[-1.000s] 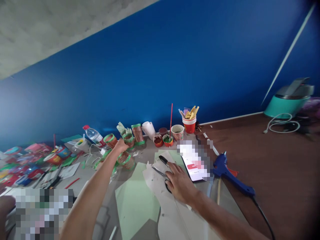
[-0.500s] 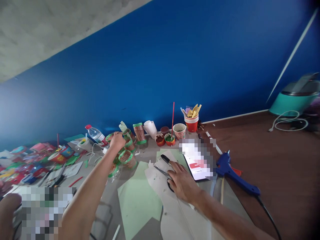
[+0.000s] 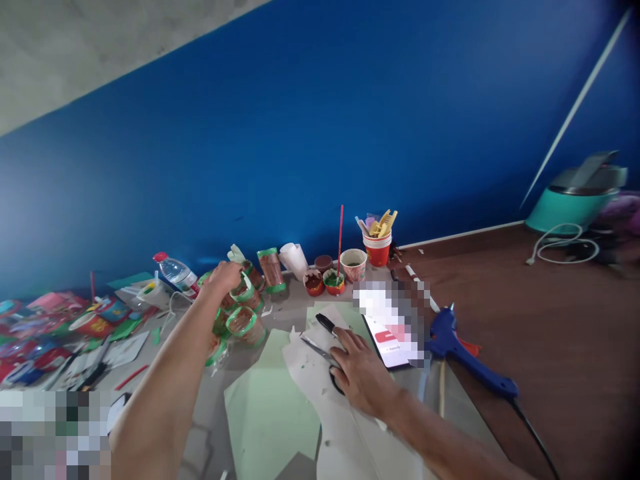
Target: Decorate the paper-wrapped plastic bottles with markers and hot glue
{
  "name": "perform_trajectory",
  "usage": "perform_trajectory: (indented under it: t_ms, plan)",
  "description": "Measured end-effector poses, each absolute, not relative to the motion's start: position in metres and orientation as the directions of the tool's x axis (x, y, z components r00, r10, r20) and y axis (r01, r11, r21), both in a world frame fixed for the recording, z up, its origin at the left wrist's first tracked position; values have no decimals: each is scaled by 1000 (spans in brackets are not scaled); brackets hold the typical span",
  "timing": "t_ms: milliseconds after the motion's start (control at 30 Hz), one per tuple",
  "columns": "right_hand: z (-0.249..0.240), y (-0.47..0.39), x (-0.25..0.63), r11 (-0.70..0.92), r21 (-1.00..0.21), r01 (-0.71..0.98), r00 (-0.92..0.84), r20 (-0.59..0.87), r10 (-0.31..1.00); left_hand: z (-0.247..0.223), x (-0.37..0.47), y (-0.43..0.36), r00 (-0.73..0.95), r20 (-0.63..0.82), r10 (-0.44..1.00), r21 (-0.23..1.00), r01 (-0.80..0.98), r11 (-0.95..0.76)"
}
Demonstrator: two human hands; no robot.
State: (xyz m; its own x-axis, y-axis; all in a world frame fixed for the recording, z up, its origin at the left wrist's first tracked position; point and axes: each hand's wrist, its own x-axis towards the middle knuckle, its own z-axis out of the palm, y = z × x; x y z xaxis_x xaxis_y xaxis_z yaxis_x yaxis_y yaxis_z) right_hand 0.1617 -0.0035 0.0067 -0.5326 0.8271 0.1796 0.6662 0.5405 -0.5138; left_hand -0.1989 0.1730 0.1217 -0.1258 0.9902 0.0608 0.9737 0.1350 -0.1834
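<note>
My left hand [image 3: 226, 279] reaches to the back left, among several brown cups with green rims [image 3: 246, 325]. Its fingers are curled, and what they hold, if anything, I cannot make out; a pale strip [image 3: 246, 280] shows beside them. Low over the white paper [image 3: 345, 440], my right hand [image 3: 364, 375] has its fingers on the dark handles of a pair of scissors [image 3: 320, 349], whose blades point to the upper left. A black marker [image 3: 326, 324] lies by its fingertips. Light green paper [image 3: 273, 407] is spread on the left of the white sheet.
Right of my right hand lie a phone [image 3: 393, 343] and a blue glue gun [image 3: 470, 360]. Paint cups [image 3: 334, 283] and a cup of plastic cutlery [image 3: 377, 251] stand along the blue wall. A water bottle [image 3: 175, 272] and mixed craft items crowd the left.
The view has shifted slightly, so most things sit a little further left. My left hand stays among the cups and my right hand stays at the scissors.
</note>
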Motion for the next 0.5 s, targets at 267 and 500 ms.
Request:
perform_trajectory:
  t_ms: [267,500]
  plan:
    - [5,-3,161,546,-512,663,-526,201,826,132,-188,171,-86,170,982,-267,955,130]
    - [5,-3,161,559,-505,658,-533,213,819,184,-186,147,20,570,821,-162,983,89]
